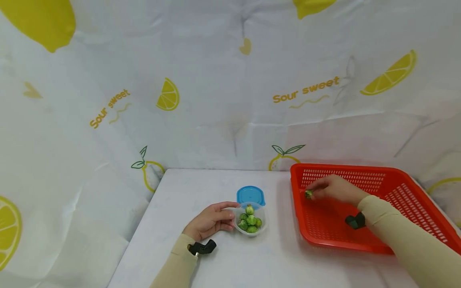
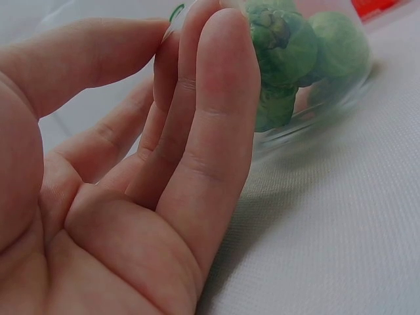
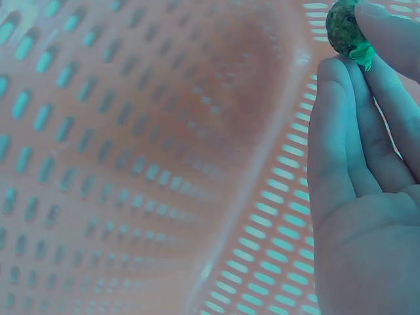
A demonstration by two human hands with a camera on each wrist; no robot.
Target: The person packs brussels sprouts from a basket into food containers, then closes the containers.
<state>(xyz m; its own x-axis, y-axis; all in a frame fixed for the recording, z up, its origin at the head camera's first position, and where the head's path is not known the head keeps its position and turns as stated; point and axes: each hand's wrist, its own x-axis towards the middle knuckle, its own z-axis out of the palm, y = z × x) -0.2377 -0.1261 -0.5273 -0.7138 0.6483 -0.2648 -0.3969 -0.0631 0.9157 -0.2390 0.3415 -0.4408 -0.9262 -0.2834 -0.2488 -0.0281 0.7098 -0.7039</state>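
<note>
My left hand (image 1: 212, 220) lies beside a small clear plastic container (image 1: 265, 224), its fingertips against the near-left wall. Several green Brussels sprouts (image 1: 251, 220) are piled inside; they also show through the clear wall in the left wrist view, behind my fingers (image 2: 220, 125). Over on the right, my right hand (image 1: 335, 190) reaches into a red plastic basket (image 1: 304, 234) and pinches one Brussels sprout (image 1: 308, 194) between thumb and fingertips. That sprout (image 3: 346, 29) appears at the top of the right wrist view, above the basket's slotted wall (image 3: 262, 236).
Just behind the container lies a blue lid (image 1: 250, 195) on the white tabletop (image 1: 201, 188). A lemon-print cloth (image 1: 216, 100) hangs behind and to the left of the table. The basket's raised rim stands to the right of the container.
</note>
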